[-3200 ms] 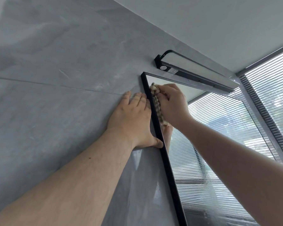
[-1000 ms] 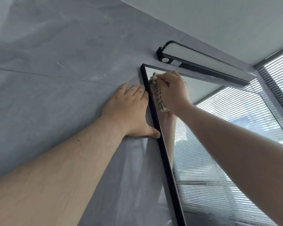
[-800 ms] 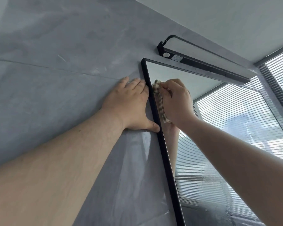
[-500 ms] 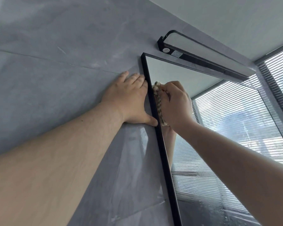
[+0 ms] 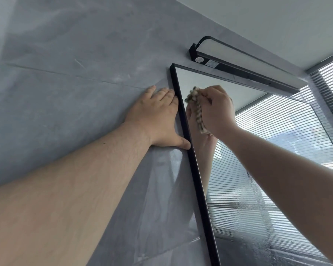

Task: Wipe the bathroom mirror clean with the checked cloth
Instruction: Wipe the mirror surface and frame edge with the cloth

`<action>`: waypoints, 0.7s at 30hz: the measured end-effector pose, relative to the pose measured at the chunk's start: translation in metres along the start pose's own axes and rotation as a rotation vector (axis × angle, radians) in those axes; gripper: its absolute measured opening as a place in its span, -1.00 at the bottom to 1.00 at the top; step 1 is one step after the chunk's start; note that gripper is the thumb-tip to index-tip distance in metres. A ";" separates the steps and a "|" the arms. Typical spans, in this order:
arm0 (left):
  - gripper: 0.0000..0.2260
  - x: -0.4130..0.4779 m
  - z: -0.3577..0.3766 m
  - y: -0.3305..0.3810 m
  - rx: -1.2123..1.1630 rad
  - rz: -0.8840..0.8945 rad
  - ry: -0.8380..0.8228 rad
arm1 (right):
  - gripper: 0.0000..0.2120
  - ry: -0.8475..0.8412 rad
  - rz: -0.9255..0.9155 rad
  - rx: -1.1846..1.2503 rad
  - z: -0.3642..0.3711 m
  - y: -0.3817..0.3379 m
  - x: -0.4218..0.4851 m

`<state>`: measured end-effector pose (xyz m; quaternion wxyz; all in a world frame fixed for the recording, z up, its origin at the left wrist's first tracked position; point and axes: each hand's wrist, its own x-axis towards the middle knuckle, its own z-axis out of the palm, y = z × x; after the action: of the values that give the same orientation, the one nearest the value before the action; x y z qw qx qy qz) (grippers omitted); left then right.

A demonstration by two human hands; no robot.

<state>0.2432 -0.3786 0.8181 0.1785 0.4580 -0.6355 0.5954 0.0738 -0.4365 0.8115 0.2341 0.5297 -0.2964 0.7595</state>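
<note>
A grey tiled wall (image 5: pixel 65 54) carries the black-framed mirror (image 5: pixel 277 127), which reflects slatted blinds and shows wet streaks lower down. A black light bar (image 5: pixel 244 72) is mounted just above its top edge. The left hand (image 5: pixel 156 120) lies flat on the wall, fingers straight and together, thumb touching the frame. The right hand (image 5: pixel 217 110) curls around the bunched checked cloth (image 5: pixel 197 110), pressing it to the glass near the upper left corner.
</note>
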 end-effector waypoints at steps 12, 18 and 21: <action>0.23 0.001 0.002 -0.001 -0.025 -0.003 0.013 | -0.83 -0.009 -0.169 -0.004 -0.013 0.001 -0.083; 0.21 0.000 0.001 -0.001 -0.027 -0.002 0.007 | -0.82 -0.006 -0.067 0.012 -0.005 -0.007 -0.033; 0.21 0.001 0.001 -0.001 -0.012 0.000 0.011 | -0.80 -0.001 -0.018 0.011 -0.001 -0.009 -0.016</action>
<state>0.2443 -0.3799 0.8189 0.1849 0.4536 -0.6380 0.5942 0.0842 -0.4303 0.7979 0.2380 0.5339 -0.2873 0.7588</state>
